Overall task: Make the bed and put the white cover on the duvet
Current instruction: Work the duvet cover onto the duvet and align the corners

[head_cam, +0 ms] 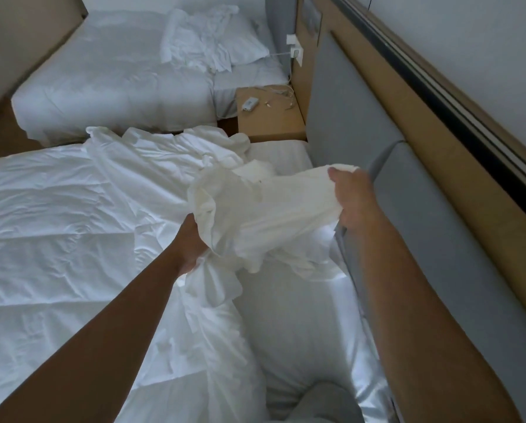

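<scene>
Pinching the white cover (255, 215) is the right-hand grip (353, 199); left-hand grip (191, 242) clutches it, fingers hidden beneath.

L hand (191, 245) fingers under cover (255, 215)

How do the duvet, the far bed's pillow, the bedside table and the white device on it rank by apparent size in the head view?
1. duvet, also nearest.
2. pillow and bedside table: look alike, unranked; cloth partly covers the pillow.
3. white device.
</scene>
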A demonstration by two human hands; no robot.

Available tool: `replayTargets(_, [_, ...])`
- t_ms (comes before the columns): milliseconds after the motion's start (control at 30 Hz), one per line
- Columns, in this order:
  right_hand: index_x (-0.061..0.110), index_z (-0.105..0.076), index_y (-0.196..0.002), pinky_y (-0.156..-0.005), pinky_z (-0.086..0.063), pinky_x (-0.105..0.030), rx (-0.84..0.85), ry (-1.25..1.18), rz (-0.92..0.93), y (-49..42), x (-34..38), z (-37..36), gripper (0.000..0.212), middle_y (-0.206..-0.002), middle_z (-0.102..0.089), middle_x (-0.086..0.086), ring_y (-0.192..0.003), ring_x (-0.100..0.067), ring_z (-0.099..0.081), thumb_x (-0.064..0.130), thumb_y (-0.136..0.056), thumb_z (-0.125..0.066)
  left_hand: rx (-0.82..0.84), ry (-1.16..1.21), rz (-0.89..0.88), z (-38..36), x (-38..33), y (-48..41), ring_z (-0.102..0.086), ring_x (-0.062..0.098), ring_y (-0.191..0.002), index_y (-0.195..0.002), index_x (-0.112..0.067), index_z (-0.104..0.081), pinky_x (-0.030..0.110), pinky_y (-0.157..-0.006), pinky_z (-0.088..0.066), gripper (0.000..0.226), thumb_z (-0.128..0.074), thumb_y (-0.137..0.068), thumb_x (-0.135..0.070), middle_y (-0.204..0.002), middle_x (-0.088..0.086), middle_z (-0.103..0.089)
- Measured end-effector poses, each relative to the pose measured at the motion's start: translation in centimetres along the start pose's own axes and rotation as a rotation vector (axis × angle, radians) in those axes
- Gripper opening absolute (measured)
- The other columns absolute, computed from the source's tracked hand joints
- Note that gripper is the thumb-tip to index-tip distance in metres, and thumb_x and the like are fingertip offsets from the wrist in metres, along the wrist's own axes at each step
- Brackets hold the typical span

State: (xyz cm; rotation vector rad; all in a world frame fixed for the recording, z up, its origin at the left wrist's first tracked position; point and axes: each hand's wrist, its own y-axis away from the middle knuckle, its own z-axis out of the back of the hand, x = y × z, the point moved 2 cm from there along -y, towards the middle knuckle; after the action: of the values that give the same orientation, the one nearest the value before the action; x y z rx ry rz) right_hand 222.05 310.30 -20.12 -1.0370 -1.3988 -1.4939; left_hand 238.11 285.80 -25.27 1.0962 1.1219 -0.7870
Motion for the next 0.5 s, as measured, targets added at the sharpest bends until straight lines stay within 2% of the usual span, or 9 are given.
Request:
replayTargets(100, [0.018, -0.059, -0.092, -0.072, -0.054, -0.033, 0.033, 0.016, 0.108, 1.3, 4.6, 0.0, 0.004, -0.092, -0.063, -0.003, -0.082, -0.021, -0.063, 0.015, -0.094, -0.062, -0.01, -0.027, -0.016, -0.4, -0.9, -0.4, -0.063, 0.033, -0.083, -0.102, 0.004, -0.067, 0.048, -0.071, -0.053, 0.028, -0.065, -0.076, -0.004, -0.091, 0.025, -0.066])
replayTargets(167, [0.019, -0.055, -0.087, -0.073, -0.052, -0.032, 0.017, 0.088, 0.169, 2.0, 5.2, -0.3, 0.012, -0.09, -0.062, -0.002, -0.082, -0.022, -0.062, 0.01, -0.093, -0.059, -0.021, -0.026, -0.021, 0.1, -1.3, -0.3, -0.064, 0.033, -0.087, -0.103, 0.001, -0.069, 0.053, -0.074, -0.054, 0.029, -0.067, -0.075, -0.007, -0.099, 0.028, -0.068])
replayTargets(200, [0.016, -0.055, -0.091, -0.075, -0.051, -0.033, 0.02, 0.218, 0.182, 1.8, 4.5, -0.3, 0.009, -0.094, -0.063, -0.005, -0.087, -0.024, -0.062, 0.008, -0.092, -0.058, -0.018, -0.033, -0.025, 0.4, -1.4, -0.1, -0.065, 0.032, -0.088, -0.104, -0.001, -0.07, 0.053, -0.075, -0.056, 0.031, -0.067, -0.074, -0.009, -0.103, 0.027, -0.069])
replayTargets(267, [0.006, -0.058, -0.098, -0.076, -0.051, -0.034, 0.071, 0.71, 0.158, 1.2, 2.0, 0.1, 0.007, -0.102, -0.067, -0.012, -0.09, -0.029, -0.062, 0.01, -0.092, -0.056, 0.008, -0.09, -0.04, 0.8, -1.6, 0.8, -0.067, 0.027, -0.086, -0.103, -0.003, -0.072, 0.047, -0.074, -0.057, 0.03, -0.067, -0.074, -0.01, -0.103, 0.023, -0.072])
replayTargets(333, [-0.002, -0.065, -0.102, -0.074, -0.054, -0.035, 0.159, 1.153, 0.118, 1.5, -0.5, 0.4, 0.027, -0.104, -0.071, -0.018, -0.09, -0.034, -0.067, 0.023, -0.093, -0.059, 0.026, -0.164, -0.056, 1.3, -1.2, 1.4, -0.066, 0.02, -0.078, -0.094, -0.004, -0.072, 0.036, -0.067, -0.054, 0.016, -0.066, -0.08, -0.003, -0.092, 0.02, -0.072])
replayTargets(367, [0.0, -0.066, -0.103, -0.078, -0.053, -0.036, 0.176, 1.254, 0.152, 1.7, -1.3, 0.1, 0.037, -0.108, -0.071, -0.018, -0.096, -0.035, -0.067, 0.036, -0.094, -0.061, 0.035, -0.202, -0.061, 1.5, -1.0, 1.8, -0.065, 0.016, -0.074, -0.089, -0.005, -0.072, 0.03, -0.064, -0.053, 0.012, -0.063, -0.085, 0.002, -0.084, 0.013, -0.072])
replayTargets(433, [0.015, -0.064, -0.1, -0.08, -0.047, -0.033, 0.166, 1.187, 0.321, 3.1, -1.2, -1.7, 0.045, -0.11, -0.068, -0.007, -0.099, -0.028, -0.063, 0.059, -0.092, -0.059, 0.074, -0.296, -0.084, 1.8, -0.4, 2.4, -0.063, 0.006, -0.067, -0.081, -0.01, -0.07, 0.024, -0.063, -0.051, 0.022, -0.058, -0.09, 0.007, -0.074, -0.002, -0.07])
replayTargets(500, [0.023, -0.064, -0.097, -0.084, -0.046, -0.032, 0.295, 0.821, 0.437, 5.6, 0.0, -5.0, 0.043, -0.105, -0.065, 0.008, -0.098, -0.012, -0.061, 0.065, -0.089, -0.06, 0.146, -0.425, -0.097, 1.5, 0.0, 3.1, -0.06, -0.004, -0.063, -0.078, -0.014, -0.067, 0.021, -0.065, -0.049, 0.024, -0.057, -0.089, 0.005, -0.07, -0.01, -0.068])
